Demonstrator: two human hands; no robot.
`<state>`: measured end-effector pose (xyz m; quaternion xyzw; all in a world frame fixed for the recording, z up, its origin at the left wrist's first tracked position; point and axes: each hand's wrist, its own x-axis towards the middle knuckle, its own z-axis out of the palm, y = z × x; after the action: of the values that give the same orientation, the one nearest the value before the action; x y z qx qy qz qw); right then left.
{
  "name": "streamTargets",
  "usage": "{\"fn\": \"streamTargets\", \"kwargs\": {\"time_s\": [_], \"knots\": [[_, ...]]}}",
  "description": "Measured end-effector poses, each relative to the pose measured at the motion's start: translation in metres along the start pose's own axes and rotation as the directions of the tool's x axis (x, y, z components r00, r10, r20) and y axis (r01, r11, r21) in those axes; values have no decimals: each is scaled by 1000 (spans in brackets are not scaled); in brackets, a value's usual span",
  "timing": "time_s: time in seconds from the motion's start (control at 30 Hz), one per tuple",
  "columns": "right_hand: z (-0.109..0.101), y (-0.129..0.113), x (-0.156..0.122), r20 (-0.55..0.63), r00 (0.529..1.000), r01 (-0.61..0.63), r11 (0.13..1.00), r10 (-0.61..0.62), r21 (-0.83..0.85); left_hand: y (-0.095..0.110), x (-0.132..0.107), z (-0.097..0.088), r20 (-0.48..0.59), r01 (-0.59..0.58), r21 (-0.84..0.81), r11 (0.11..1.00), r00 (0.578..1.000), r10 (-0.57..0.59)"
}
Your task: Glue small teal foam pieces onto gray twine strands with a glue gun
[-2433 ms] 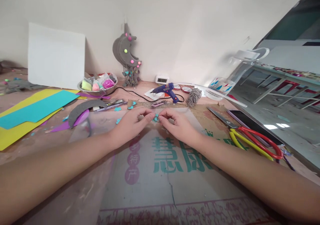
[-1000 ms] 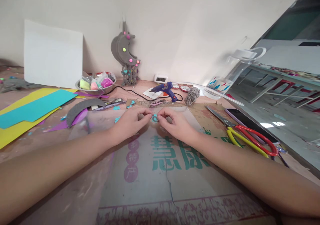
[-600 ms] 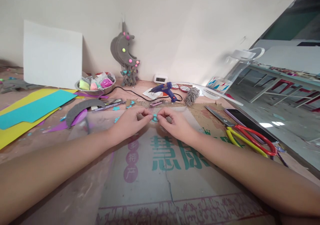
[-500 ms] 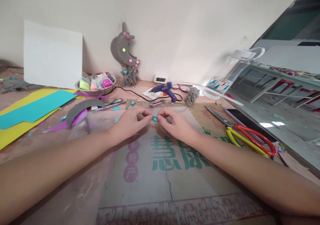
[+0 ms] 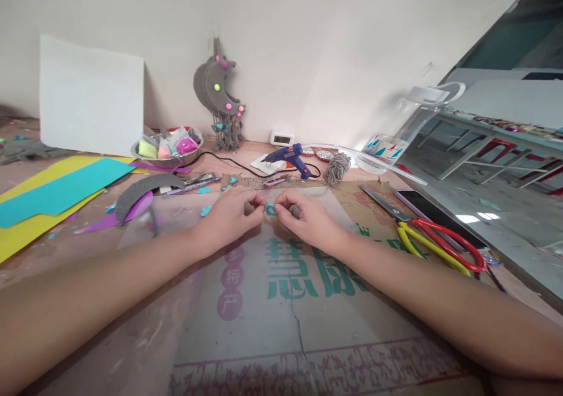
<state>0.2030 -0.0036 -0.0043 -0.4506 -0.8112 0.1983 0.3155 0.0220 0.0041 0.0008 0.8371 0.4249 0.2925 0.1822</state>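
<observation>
Between the fingertips of both hands is a small turquoise cutout point(image 5: 270, 209), with a thin dark line that looks like yarn at its edge. My left hand point(image 5: 235, 215) pinches its left side with thumb and forefinger. From the right, my right hand point(image 5: 303, 215) pinches the other side; the fingers hide part of the piece. Both hands are just above a clear sheet over printed cardboard point(image 5: 246, 337). Close to my left hand lie turquoise flower-shaped cutouts point(image 5: 205, 190). A blue glue gun point(image 5: 288, 156) rests beyond my hands, beside a bundle of grey yarn point(image 5: 338, 168).
Scissors point(image 5: 409, 217) and a phone point(image 5: 440, 217) lie at right, near a clear jug point(image 5: 407, 126). At left are coloured sheets point(image 5: 70, 188), a grey crescent point(image 5: 147, 193) and a metal bowl point(image 5: 169, 158). A moon decoration point(image 5: 215, 91) hangs on the wall behind a small clock point(image 5: 281, 138).
The turquoise cutout has shifted slightly left and turned between my fingertips, and more of it shows. My hands stay in nearly the same place.
</observation>
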Motion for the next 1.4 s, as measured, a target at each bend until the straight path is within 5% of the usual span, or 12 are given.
{"fn": "streamTargets", "kwargs": {"time_s": [0.27,0.5,0.8,1.4], "knots": [[-1,0,0,-25,998,-60,997,61,57,-4,-1,1,-48,28,-38,999,998,-29],[-2,0,1,-50,994,-87,989,93,118,-13,0,-1,-279,128,-232,964,941,-192],[-2,-1,1,-33,996,-84,990,88,117,-9,0,0,-110,93,-239,967,986,-122],[-2,-2,0,-22,996,-86,993,88,87,-9,-1,0,-117,129,-197,972,981,-154]]}}
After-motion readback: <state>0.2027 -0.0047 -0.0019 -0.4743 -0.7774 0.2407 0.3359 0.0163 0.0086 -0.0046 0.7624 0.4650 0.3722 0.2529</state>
